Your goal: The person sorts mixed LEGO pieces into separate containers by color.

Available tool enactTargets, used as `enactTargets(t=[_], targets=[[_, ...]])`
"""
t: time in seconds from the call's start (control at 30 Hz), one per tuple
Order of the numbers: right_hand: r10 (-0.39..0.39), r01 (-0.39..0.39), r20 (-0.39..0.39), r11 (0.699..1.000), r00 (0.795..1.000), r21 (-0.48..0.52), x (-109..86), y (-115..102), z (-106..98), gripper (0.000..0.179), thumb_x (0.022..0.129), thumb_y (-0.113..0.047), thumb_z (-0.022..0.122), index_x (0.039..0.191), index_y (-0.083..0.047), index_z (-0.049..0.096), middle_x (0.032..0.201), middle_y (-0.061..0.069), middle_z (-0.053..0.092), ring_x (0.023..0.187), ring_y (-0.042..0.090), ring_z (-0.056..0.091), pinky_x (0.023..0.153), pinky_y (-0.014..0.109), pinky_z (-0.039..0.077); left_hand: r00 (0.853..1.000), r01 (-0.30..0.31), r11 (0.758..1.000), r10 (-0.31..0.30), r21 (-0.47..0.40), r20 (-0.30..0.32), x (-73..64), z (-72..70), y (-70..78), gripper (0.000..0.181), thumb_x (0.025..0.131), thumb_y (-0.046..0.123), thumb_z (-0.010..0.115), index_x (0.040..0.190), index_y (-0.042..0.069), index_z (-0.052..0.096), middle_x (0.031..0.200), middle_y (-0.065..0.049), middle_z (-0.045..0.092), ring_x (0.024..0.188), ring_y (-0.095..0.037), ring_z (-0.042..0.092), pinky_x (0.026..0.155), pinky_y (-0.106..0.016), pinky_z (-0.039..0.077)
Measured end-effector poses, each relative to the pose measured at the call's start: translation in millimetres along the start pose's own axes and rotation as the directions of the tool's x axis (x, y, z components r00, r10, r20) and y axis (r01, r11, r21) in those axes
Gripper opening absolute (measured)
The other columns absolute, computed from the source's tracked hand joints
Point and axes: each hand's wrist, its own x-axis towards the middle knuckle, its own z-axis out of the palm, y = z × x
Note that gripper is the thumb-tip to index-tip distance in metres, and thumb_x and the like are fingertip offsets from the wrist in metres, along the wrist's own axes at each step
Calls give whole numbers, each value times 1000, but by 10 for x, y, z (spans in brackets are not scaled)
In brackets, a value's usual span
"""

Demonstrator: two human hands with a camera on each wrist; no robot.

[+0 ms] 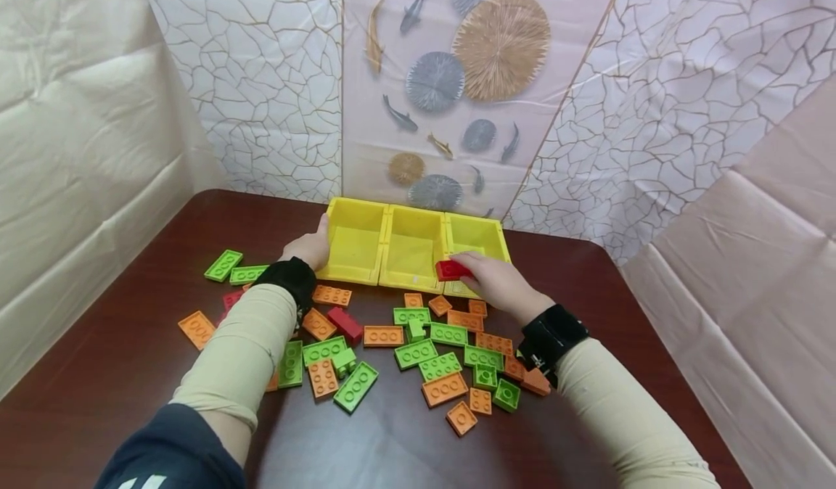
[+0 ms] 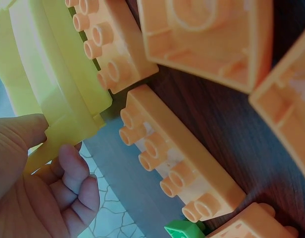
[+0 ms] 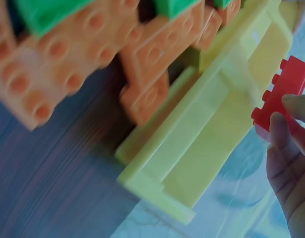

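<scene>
A yellow bin (image 1: 349, 276) with three compartments stands toward the back of the table. My left hand (image 1: 308, 248) grips its left end; in the left wrist view the thumb and curled fingers pinch the yellow rim (image 2: 68, 126). Between thumb and fingers my right hand (image 1: 498, 280) holds a red toy brick (image 1: 449, 270) over the front of the bin, near the divider between the middle and right compartments. Its row of studs shows on the red brick (image 3: 282, 94) in the right wrist view, above the bin's wall.
Loose orange, green and red bricks lie in front of the bin, such as an orange brick (image 1: 383, 337), a green brick (image 1: 355, 387) and a red brick (image 1: 345, 325). Two green bricks, one (image 1: 223, 265) farther out, lie left of the bin. A patterned cloth (image 1: 261, 112) hangs behind.
</scene>
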Motion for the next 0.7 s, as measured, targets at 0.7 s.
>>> enactTargets(t=[0.7], targets=[[371, -361, 51, 923, 927, -135, 307, 426, 306, 42, 89, -11, 61, 130, -5, 52, 122, 17, 55, 103, 30, 57, 78, 44, 49, 1000, 13, 998, -12, 55, -28, 114, 32, -11, 95, 88, 65, -8, 113, 3, 59, 85, -14, 47, 88, -29, 49, 83, -41, 37]])
